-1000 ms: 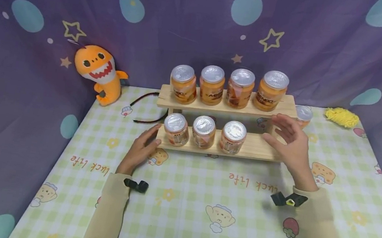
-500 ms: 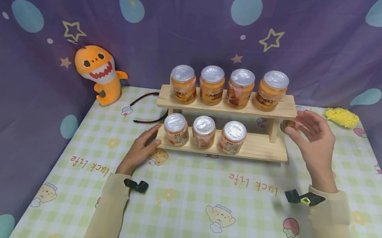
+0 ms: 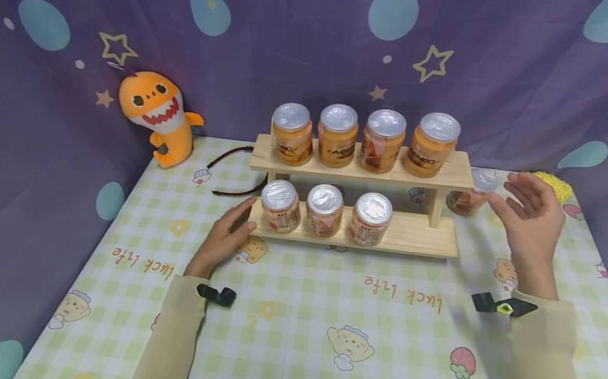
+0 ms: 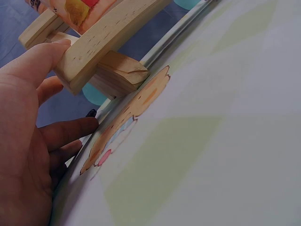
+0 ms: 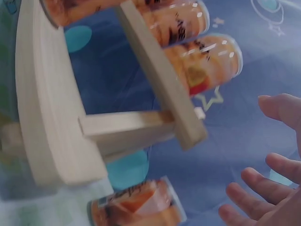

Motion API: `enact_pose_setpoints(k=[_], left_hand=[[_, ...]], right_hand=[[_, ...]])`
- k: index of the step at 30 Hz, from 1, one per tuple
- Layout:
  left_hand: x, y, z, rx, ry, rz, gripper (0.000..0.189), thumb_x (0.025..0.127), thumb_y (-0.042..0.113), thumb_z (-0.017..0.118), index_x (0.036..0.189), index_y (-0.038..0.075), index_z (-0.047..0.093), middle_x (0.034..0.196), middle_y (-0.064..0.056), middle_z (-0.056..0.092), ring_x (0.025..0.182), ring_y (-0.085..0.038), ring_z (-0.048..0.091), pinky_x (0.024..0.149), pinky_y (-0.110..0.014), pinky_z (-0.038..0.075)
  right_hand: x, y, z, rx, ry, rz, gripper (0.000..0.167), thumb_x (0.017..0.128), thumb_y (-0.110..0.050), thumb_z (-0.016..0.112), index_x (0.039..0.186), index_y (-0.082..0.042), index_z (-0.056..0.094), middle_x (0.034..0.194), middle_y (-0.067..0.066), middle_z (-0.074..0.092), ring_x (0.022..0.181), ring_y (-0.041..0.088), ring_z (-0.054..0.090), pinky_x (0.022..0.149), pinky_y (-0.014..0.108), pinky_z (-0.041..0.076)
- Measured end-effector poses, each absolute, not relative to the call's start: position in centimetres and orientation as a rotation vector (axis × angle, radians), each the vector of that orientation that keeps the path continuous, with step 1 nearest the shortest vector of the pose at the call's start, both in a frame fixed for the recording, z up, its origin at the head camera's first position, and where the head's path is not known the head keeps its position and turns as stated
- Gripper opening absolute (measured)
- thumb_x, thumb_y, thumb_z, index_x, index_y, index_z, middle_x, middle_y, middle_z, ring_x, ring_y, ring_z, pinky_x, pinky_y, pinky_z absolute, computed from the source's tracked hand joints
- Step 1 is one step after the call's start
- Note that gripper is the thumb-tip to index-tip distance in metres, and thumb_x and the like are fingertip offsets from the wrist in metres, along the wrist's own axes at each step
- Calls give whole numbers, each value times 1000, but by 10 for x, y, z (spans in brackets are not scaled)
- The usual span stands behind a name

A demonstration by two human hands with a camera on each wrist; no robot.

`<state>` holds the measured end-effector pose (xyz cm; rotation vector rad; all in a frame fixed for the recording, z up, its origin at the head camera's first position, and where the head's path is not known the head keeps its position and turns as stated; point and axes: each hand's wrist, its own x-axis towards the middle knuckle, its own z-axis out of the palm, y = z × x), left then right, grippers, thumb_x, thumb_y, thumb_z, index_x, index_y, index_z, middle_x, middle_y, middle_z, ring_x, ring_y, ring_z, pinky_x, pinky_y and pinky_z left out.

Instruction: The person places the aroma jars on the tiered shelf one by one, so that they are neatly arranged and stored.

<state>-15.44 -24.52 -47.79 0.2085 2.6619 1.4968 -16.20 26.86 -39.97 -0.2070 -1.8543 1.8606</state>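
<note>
My left hand (image 3: 223,240) touches the left end of the lower board of a two-tier wooden rack (image 3: 419,236). In the left wrist view the thumb (image 4: 56,49) meets the board's end, the other fingers lying loosely behind and below. Off the rack's right side, my right hand (image 3: 532,229) hovers with spread, relaxed fingers and holds nothing. Just left of it stands an orange jar (image 3: 465,201) with a silver lid on the tablecloth; the right wrist view shows this jar (image 5: 141,207) apart from the fingers. Three similar jars (image 3: 325,211) line the lower tier, several more (image 3: 336,136) the upper.
An orange shark plush (image 3: 155,115) leans at the back left, near dark cords (image 3: 231,193) beside the rack. Yellow yarn (image 3: 555,184) lies at the back right, partly behind my right hand. A checked tablecloth (image 3: 290,341) covers the table before a purple curtain (image 3: 301,35).
My right hand has moved rightward from the lower tier's right end, past the standing jar. That jar shows again beside it. The left hand and rack have stayed in place.
</note>
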Motion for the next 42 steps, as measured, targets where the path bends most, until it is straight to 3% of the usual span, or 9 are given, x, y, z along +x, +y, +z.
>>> enact_pose_setpoints(k=[8, 17, 25, 35, 42], left_hand=[[-162, -254, -499, 216, 2679, 1523, 58, 101, 25, 60, 155, 24, 39, 162, -7, 39, 151, -32, 32, 127, -53, 18], [-161, -255, -499, 216, 2673, 1517, 58, 101, 31, 60, 155, 31, 39, 162, -5, 39, 150, -32, 34, 126, -55, 19], [-162, -256, -499, 228, 2698, 1475, 59, 101, 33, 59, 155, 31, 38, 162, -5, 38, 151, -34, 32, 126, -57, 17], [-162, -255, -499, 224, 2704, 1472, 59, 101, 33, 59, 155, 32, 38, 162, -4, 38, 154, -31, 29, 129, -52, 11], [-161, -255, -499, 206, 2699, 1462, 58, 101, 34, 58, 155, 32, 37, 163, -4, 37, 153, -32, 29, 127, -55, 14]], right_hand=[[-179, 280, -415, -319, -1811, 1897, 52, 77, 3, 82, 124, -10, 64, 113, -8, 67, 109, 7, 62, 88, 15, 47], [-201, 283, -428, -491, -2098, 1687, 60, 85, -16, 79, 139, -20, 52, 128, -16, 55, 127, 8, 52, 106, 32, 42], [-216, 283, -439, -522, -2223, 1663, 64, 88, -21, 75, 144, -20, 44, 138, -12, 49, 140, 17, 45, 114, 33, 40], [-229, 276, -452, -497, -2291, 1584, 62, 87, -10, 65, 146, -11, 43, 138, 0, 51, 132, 13, 49, 106, 20, 41], [-240, 276, -456, -509, -2362, 1495, 68, 87, -24, 71, 147, -10, 44, 141, 10, 53, 116, 11, 53, 96, 19, 44]])
